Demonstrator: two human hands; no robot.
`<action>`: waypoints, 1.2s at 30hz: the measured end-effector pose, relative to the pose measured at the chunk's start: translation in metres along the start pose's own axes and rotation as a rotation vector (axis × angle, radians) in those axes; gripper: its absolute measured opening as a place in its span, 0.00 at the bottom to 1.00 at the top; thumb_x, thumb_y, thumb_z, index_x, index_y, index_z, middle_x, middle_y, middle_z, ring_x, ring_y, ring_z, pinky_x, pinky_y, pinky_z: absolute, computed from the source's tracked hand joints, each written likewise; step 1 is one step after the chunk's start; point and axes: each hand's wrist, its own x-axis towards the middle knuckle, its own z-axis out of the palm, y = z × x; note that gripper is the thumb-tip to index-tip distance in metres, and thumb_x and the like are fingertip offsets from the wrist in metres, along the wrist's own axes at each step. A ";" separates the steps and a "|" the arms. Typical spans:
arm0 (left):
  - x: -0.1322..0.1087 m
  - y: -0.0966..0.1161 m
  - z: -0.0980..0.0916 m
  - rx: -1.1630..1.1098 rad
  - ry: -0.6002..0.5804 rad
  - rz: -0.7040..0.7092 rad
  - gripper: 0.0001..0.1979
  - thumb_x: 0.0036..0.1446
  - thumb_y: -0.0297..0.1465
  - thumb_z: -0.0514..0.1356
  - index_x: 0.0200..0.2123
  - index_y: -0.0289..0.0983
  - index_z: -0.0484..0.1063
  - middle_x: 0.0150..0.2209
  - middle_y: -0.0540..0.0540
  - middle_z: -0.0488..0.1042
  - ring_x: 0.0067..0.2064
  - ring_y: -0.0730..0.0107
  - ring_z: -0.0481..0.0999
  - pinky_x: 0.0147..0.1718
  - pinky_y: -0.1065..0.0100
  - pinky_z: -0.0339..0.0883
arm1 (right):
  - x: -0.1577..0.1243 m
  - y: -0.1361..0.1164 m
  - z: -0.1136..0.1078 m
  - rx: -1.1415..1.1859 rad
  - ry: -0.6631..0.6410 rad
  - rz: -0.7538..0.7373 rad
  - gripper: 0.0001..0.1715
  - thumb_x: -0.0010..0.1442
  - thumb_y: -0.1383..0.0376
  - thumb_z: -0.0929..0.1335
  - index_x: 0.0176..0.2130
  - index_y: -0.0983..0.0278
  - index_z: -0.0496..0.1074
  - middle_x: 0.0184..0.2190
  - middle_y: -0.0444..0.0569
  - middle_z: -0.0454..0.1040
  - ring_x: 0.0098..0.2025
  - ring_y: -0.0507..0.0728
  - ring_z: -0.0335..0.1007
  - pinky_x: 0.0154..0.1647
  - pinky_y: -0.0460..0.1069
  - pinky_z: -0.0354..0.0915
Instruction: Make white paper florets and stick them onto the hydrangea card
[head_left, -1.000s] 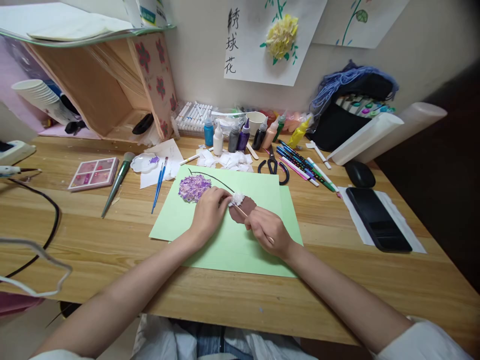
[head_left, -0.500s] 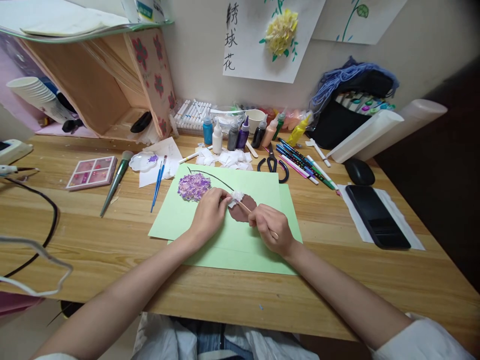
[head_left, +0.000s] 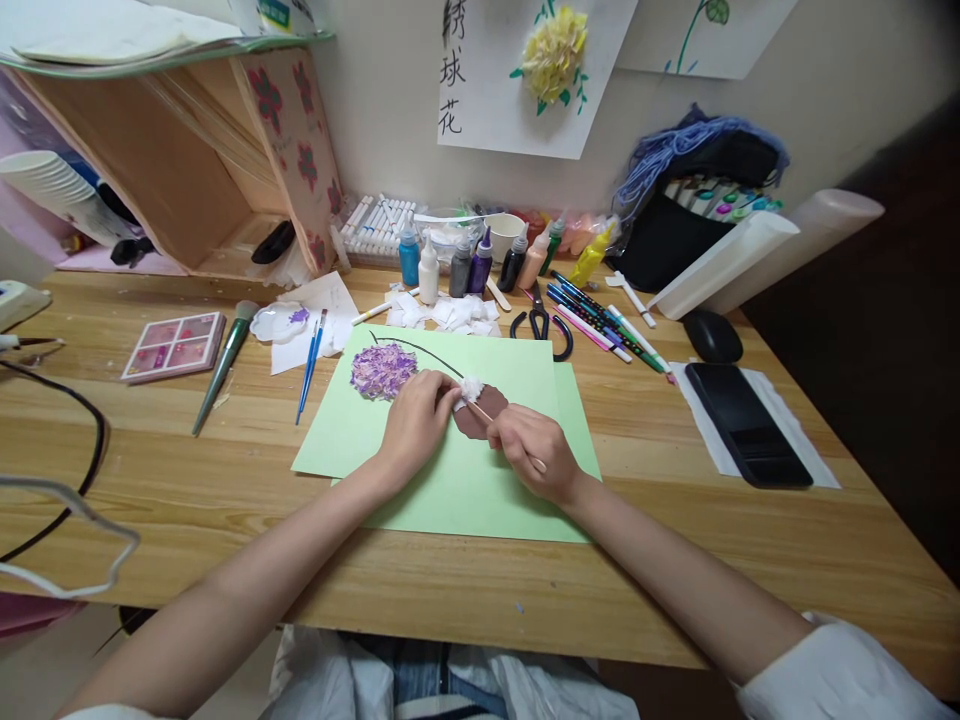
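Observation:
My right hand (head_left: 536, 450) is closed around a thin wooden stick (head_left: 478, 411), whose tip touches a small tuft of white paper (head_left: 471, 388). The stick's rounded end sticks out below my fingers. My left hand (head_left: 418, 420) rests on the sheet with thumb and fingertips pinched at a white paper piece beside that tuft. Under both lies a brown round patch (head_left: 480, 425), partly hidden by my right fingers, on a light green sheet (head_left: 450, 500). A purple and pink crumpled-paper flower (head_left: 382, 370) and a dark curved stem line (head_left: 424, 350) are on the same sheet.
Torn white paper pieces (head_left: 454, 313) lie behind the sheet, near scissors (head_left: 539, 318) and several pens (head_left: 592, 318). Paint bottles (head_left: 480, 265) stand farther back. Brushes (head_left: 309, 370) and a pink palette (head_left: 174, 347) are left; a phone (head_left: 746, 425) lies right.
The white tuft looks more bunched and rounded, and the stick's tip has shifted slightly at its lower edge. Both hands stay at the brown patch; the whole view has shifted a little.

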 end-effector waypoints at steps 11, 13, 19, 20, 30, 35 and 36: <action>0.000 -0.002 0.000 0.003 -0.005 -0.001 0.08 0.61 0.31 0.49 0.33 0.38 0.66 0.33 0.46 0.71 0.37 0.65 0.69 0.36 0.65 0.61 | 0.002 -0.002 -0.002 0.046 0.054 0.176 0.22 0.66 0.63 0.52 0.23 0.62 0.61 0.19 0.46 0.65 0.24 0.53 0.61 0.28 0.50 0.59; 0.000 -0.002 0.000 -0.007 -0.005 -0.008 0.08 0.61 0.31 0.48 0.33 0.38 0.66 0.34 0.46 0.72 0.38 0.64 0.69 0.36 0.65 0.61 | 0.009 -0.005 -0.005 0.099 0.064 0.283 0.25 0.66 0.61 0.52 0.21 0.62 0.60 0.18 0.45 0.64 0.22 0.52 0.61 0.27 0.49 0.59; -0.001 -0.002 -0.001 -0.049 0.005 -0.017 0.09 0.62 0.31 0.47 0.34 0.38 0.65 0.34 0.46 0.72 0.38 0.64 0.70 0.36 0.65 0.61 | 0.063 -0.004 -0.015 0.235 -0.011 0.586 0.32 0.64 0.51 0.55 0.14 0.63 0.58 0.08 0.42 0.61 0.14 0.50 0.60 0.21 0.46 0.58; -0.001 -0.002 -0.001 -0.050 0.007 -0.015 0.09 0.62 0.31 0.47 0.34 0.38 0.65 0.34 0.46 0.72 0.38 0.64 0.69 0.36 0.64 0.61 | 0.072 -0.001 -0.015 0.243 -0.032 0.624 0.33 0.63 0.50 0.54 0.13 0.63 0.57 0.06 0.42 0.60 0.13 0.50 0.59 0.20 0.46 0.58; -0.002 -0.004 0.000 -0.065 0.012 -0.027 0.08 0.61 0.29 0.47 0.36 0.37 0.66 0.36 0.45 0.72 0.40 0.64 0.70 0.38 0.64 0.62 | 0.075 -0.006 -0.020 0.282 -0.021 0.640 0.34 0.63 0.49 0.55 0.13 0.64 0.59 0.07 0.41 0.60 0.11 0.47 0.57 0.16 0.43 0.53; -0.002 -0.004 0.001 -0.069 0.009 -0.029 0.08 0.61 0.29 0.47 0.36 0.37 0.66 0.36 0.45 0.72 0.40 0.63 0.70 0.38 0.63 0.62 | 0.063 -0.009 -0.021 0.290 -0.040 0.595 0.34 0.63 0.49 0.55 0.14 0.64 0.59 0.08 0.41 0.61 0.13 0.48 0.58 0.19 0.44 0.54; -0.002 -0.004 0.001 -0.070 0.009 -0.031 0.08 0.61 0.29 0.47 0.36 0.37 0.66 0.36 0.45 0.72 0.40 0.63 0.70 0.38 0.63 0.62 | 0.063 -0.009 -0.020 0.292 -0.048 0.589 0.34 0.63 0.49 0.55 0.14 0.64 0.59 0.08 0.41 0.61 0.13 0.48 0.58 0.19 0.44 0.54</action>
